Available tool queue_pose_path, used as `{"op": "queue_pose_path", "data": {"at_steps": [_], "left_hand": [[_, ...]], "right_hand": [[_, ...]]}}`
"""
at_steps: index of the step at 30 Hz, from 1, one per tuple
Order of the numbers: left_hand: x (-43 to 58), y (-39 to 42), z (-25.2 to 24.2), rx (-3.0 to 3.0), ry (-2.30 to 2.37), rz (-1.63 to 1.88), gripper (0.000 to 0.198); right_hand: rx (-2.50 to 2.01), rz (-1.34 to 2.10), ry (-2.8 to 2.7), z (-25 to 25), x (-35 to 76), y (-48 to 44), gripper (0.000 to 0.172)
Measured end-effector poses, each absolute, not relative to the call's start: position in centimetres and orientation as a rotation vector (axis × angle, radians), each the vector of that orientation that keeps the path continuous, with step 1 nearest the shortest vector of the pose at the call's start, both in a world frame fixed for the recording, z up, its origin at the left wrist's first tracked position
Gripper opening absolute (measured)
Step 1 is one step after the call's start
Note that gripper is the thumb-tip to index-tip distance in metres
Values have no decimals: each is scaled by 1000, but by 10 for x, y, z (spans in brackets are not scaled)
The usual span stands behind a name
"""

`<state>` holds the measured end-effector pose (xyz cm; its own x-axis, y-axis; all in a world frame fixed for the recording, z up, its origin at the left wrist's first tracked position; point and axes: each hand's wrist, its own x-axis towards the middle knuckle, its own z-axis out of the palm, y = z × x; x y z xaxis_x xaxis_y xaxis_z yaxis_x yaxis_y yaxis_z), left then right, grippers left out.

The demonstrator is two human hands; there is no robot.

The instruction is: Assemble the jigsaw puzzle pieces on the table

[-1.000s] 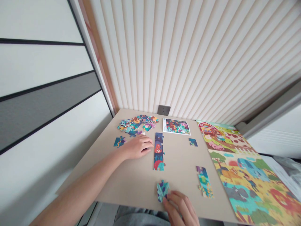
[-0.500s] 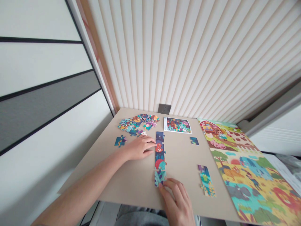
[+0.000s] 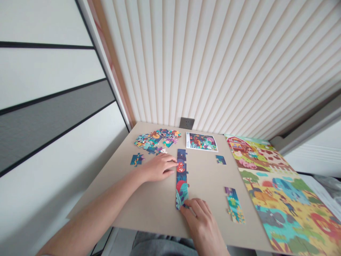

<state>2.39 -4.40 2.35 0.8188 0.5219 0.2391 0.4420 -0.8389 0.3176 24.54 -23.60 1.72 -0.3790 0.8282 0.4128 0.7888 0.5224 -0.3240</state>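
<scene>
A column of joined jigsaw pieces (image 3: 181,170) runs up the middle of the table, with a red animal and leaves printed on it. My left hand (image 3: 160,167) lies with fingers stretched, its fingertips touching the column's left edge near the red animal. At the column's lower end, my right hand (image 3: 201,220) pinches the near right corner of the bottom jigsaw piece (image 3: 179,202). That piece sits flush against the one above it. Beyond my left hand lies a heap of loose jigsaw pieces (image 3: 149,140).
A picture card (image 3: 202,142) lies at the back. Right of the column are a single blue piece (image 3: 221,159) and a joined strip (image 3: 234,205). Another small group (image 3: 137,159) lies left. Two finished puzzles, a farm (image 3: 250,153) and a savanna (image 3: 287,202), cover the right side.
The bottom piece has moved up against the column, and the seam between them has narrowed. My right hand has moved slightly away from me with it. My left hand stays in place.
</scene>
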Motion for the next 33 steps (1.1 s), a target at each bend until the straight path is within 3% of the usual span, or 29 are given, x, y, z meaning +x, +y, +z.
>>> {"op": "queue_pose_path", "data": {"at_steps": [3, 8, 13, 19, 24, 29, 33], "left_hand": [[24, -47, 28, 2761, 738, 445, 39], [29, -55, 35, 2797, 742, 421, 70], [34, -63, 39, 2821, 788, 426, 76], [35, -64, 29, 2835, 810, 438, 77], [37, -61, 15, 2813, 823, 422, 88], [37, -57, 14, 2762, 827, 396, 105], [36, -57, 16, 2778, 806, 382, 102]], "right_hand": [[-1323, 108, -2304, 27, 246, -230, 12], [-1283, 13, -2367, 26, 244, -226, 11], [-1293, -23, -2270, 23, 241, -226, 8], [-1324, 108, -2250, 31, 238, -225, 25], [-1254, -79, -2279, 24, 269, -238, 29], [-1575, -301, -2108, 6, 358, -263, 31], [-1743, -347, -2044, -8, 401, -275, 37]]}}
